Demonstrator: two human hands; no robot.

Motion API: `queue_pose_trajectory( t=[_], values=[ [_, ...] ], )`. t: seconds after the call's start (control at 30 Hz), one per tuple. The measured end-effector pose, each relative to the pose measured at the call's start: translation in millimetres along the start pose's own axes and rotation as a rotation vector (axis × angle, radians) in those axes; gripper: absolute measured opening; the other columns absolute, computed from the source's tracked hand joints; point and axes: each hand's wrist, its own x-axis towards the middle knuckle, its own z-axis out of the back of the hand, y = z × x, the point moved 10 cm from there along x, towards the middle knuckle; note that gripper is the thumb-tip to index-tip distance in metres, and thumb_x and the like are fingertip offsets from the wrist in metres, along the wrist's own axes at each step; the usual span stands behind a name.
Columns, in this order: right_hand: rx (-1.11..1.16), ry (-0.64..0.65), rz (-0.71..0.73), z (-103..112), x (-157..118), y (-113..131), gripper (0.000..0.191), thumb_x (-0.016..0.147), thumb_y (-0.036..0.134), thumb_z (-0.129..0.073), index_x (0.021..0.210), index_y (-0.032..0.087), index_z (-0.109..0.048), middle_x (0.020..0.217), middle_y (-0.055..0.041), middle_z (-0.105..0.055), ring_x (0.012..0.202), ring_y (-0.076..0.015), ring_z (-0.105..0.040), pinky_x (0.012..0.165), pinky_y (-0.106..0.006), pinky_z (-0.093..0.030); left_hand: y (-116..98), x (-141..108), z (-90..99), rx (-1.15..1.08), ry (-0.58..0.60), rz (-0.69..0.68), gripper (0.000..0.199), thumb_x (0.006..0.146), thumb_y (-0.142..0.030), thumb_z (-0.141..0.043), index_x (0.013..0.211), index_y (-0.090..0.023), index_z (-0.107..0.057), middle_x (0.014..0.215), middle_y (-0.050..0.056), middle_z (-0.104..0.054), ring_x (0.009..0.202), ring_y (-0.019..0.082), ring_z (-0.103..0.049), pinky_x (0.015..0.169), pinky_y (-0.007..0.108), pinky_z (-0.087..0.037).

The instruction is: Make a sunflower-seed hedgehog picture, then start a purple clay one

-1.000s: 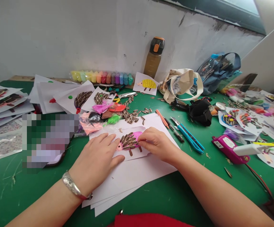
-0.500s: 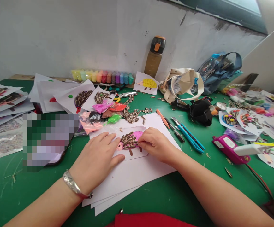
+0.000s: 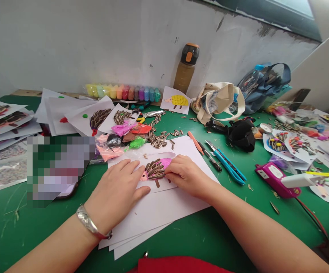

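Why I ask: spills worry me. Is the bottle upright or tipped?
The bottle is upright, leaning slightly in this view: cap on top, body below, behind the hedgehog card.

The hedgehog's clay body (image 3: 165, 162) is bright pink-purple.

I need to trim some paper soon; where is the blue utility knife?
In the head view, the blue utility knife lies right of the right hand, beside the black pen.

Bracelet (image 3: 88, 221): silvery metal, shiny, patterned | Table (image 3: 198, 242): green, smooth, faint sheen, scratched | Sheets (image 3: 150, 216): white paper, matt | Wall (image 3: 96, 45): painted, scuffed | Tote bag (image 3: 202, 110): cream cloth, matt, creased | Cutter (image 3: 227, 163): blue plastic, glossy; metal blade
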Motion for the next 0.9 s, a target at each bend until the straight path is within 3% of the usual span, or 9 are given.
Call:
queue_pose_trajectory(
  t=[0.2,0.33,0.9],
  values=[
    [-0.049,0.000,-0.105,11,-4,-12,0.007,0.087,0.021,-0.065,0.081,0.019,-0.069,0.081,-0.0031,-0.065,0.081,-0.0185,-0.053,0.075,-0.032,-0.037,1,0,-0.6,0.000,0.011,0.009,0.033,0.090,-0.036,-0.059,0.117,-0.016,-0.063,0.118,0.011,-0.062,0.114,0.032,-0.053,0.098,0.048,-0.044],
    [-0.079,0.040,-0.098,9,-5,-10,0.014,0.087,0.013,-0.060,0.077,0.019,-0.068,0.077,-0.0023,-0.065,0.079,-0.0177,-0.052,0.074,-0.031,-0.035,1,-1,-0.6,0.008,0.021,0.011,0.031,0.090,-0.035,-0.058,0.114,-0.017,-0.064,0.115,0.011,-0.063,0.112,0.031,-0.054,0.097,0.047,-0.044],
    [-0.072,0.057,-0.085,1,-3,-11,0.016,0.090,0.016,-0.060,0.078,0.019,-0.069,0.077,-0.0028,-0.066,0.080,-0.0180,-0.054,0.074,-0.031,-0.037,1,1,-0.7,-0.013,0.017,0.018,0.036,0.088,-0.034,-0.061,0.118,-0.014,-0.064,0.119,0.013,-0.063,0.116,0.033,-0.054,0.100,0.050,-0.044]
  ],
)
